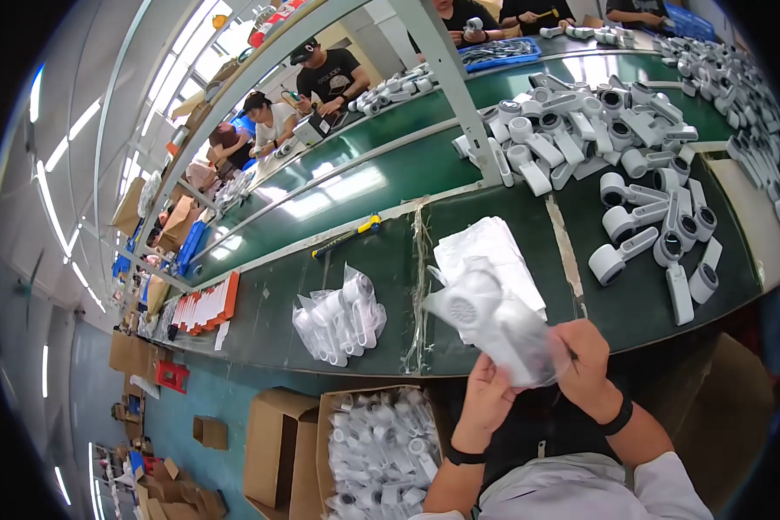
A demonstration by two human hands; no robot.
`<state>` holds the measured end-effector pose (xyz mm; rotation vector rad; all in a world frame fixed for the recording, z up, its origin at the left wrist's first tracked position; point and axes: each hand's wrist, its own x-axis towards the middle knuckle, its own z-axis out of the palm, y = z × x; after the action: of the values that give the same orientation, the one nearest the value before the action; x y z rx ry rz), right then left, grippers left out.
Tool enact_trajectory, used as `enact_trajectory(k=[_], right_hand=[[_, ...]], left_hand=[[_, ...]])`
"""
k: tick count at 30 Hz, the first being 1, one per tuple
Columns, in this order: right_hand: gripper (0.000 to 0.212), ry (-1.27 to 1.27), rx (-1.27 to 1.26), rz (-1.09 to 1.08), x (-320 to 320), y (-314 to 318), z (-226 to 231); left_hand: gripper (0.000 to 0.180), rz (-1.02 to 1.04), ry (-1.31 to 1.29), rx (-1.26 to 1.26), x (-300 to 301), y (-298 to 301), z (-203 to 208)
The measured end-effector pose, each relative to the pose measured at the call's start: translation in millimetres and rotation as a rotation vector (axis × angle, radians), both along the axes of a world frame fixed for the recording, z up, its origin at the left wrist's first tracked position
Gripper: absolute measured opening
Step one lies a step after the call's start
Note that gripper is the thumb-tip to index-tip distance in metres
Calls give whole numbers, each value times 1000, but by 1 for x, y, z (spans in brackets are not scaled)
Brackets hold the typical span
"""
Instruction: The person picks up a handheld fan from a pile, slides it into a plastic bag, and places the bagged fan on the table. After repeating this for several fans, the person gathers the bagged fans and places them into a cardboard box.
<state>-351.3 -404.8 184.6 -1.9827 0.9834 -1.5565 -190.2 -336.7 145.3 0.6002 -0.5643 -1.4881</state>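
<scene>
A handheld fan [501, 325] in a clear plastic bag is held above the near edge of the table [273, 299], its round grille pointed toward the far edge and its handle toward the person. The handle end is pinched by the left hand [487, 399], while the right side of the bag is gripped by the closed fingers of the right hand [585, 364]. Part of a stack of white sheets [498, 247], laid flat on the table, is covered from view by the fan. To the left, near the near edge, a cluster of bagged fans [342, 321] is laid side by side, and a yellow-and-black tool [347, 236] is placed near the far edge. Toward the right end, unbagged fans [659, 225] are scattered, with a large heap of fans [581, 126] piled beyond them. White pieces are lined up in an orange-red box [232, 299] toward the left end. Below the near edge, a carton [323, 442] is filled with more bagged units, and another carton [269, 442] is stood open beside it. Across the green conveyor [347, 186], work is being done by several co-workers [329, 78].
</scene>
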Motion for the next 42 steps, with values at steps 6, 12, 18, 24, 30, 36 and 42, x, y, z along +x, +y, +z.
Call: enact_trajectory(k=[6,12,18,24,30,36,42], right_hand=[[8,-11,-16,206,13,9,-8],[10,44,307,269,-4,1,-35],[13,-52,496,185,0,-2,-78],[12,-47,442,177,1,-4,-77],[11,-56,425,168,2,-3,-77],[11,12,342,100,2,-4,-78],[7,37,300,82,9,-1,-73]], left_hand=[[42,207,-46,-103,46,27,10],[30,1111,-733,171,149,77,38],[36,1377,-924,406,267,101,32],[41,1344,-1049,605,365,76,-23],[49,1213,-1525,785,390,49,-41],[73,986,-1981,861,301,-7,32],[98,292,-2126,1154,255,-46,65]])
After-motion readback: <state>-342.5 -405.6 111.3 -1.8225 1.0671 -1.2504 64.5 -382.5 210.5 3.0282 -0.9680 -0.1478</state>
